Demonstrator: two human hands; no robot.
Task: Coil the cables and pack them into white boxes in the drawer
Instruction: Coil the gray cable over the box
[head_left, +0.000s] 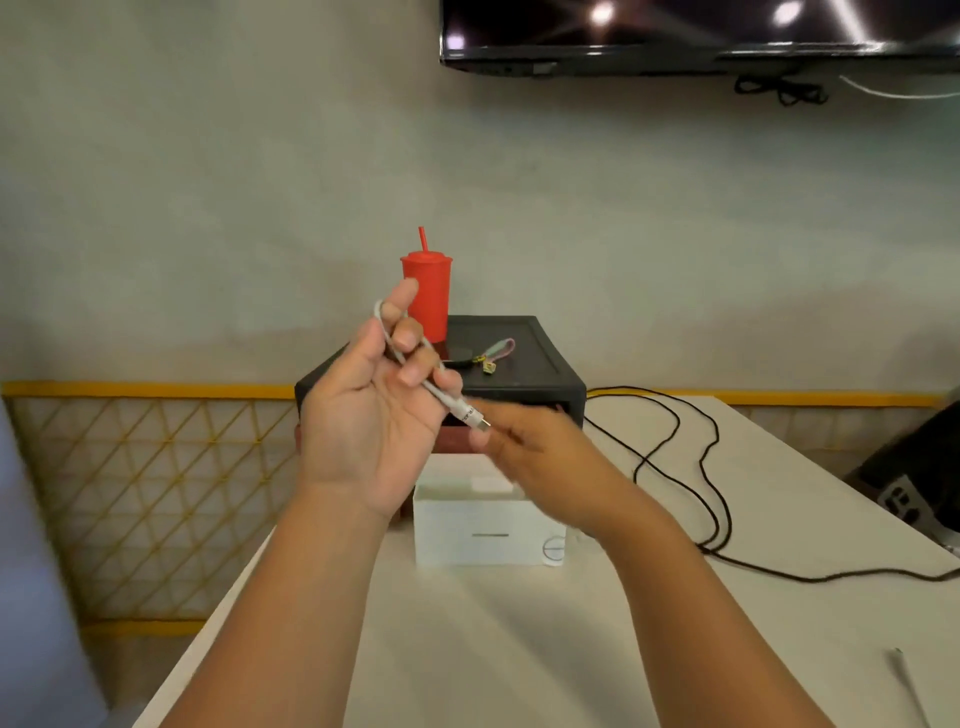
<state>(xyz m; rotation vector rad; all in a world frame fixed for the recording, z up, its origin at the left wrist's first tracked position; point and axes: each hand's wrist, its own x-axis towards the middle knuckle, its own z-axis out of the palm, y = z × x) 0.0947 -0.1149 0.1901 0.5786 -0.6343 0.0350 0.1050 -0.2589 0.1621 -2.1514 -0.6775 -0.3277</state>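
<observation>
Holding a short white cable up over the far part of the surface in the head view, the left hand has its palm turned to the camera and its fingers curled, with the cable looped round them. The metal plug juts free below the little finger. The right hand is smeared with motion just beside that plug, and I cannot tell whether it pinches the end or hangs loose. A white box stands below both hands, near the surface's far edge and just in front of the black drawer unit, which carries a red tumbler. The main risk, as I judge it, is the loose plug end. If the left fingers relax before that tail is tucked, the loops could spring open and slide off. A hurried right hand could also knock the plug and pull a turn loose. A black cable sprawls toward the surface's right edge, and a dropped coil could tangle with it. Whether the box is open is hidden, so a misjudged drop could land outside it.
</observation>
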